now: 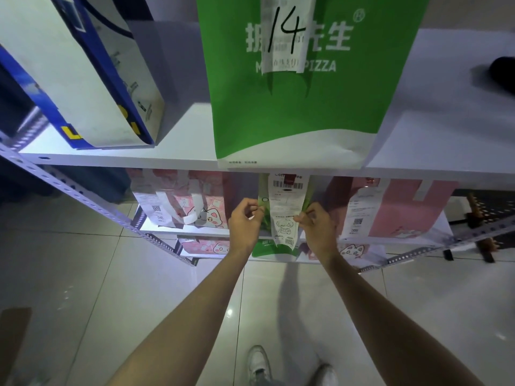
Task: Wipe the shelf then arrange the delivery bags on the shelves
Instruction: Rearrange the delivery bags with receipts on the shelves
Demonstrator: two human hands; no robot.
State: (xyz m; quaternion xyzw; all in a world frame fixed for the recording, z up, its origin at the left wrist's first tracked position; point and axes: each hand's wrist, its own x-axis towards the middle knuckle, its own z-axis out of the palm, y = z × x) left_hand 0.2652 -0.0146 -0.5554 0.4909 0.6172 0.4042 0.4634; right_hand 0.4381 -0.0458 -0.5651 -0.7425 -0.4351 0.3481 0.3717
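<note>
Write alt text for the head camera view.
Both hands, left hand and right hand, pinch the sides of a small green bag with a long white receipt on the middle shelf, between pink cartoon-cat bags. Above stands a large green pizza bag marked 14.

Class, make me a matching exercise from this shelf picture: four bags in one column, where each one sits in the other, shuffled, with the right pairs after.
Things:
1. Green pizza bag
2. Blue-and-white bag
3. Small green bag
4. Pink bag

Places:
A. Upper shelf, left
B. Lower shelf, far right
C. Upper shelf, middle
D. In the grip of both hands

Pairs: 1-C, 2-A, 3-D, 4-B
</note>
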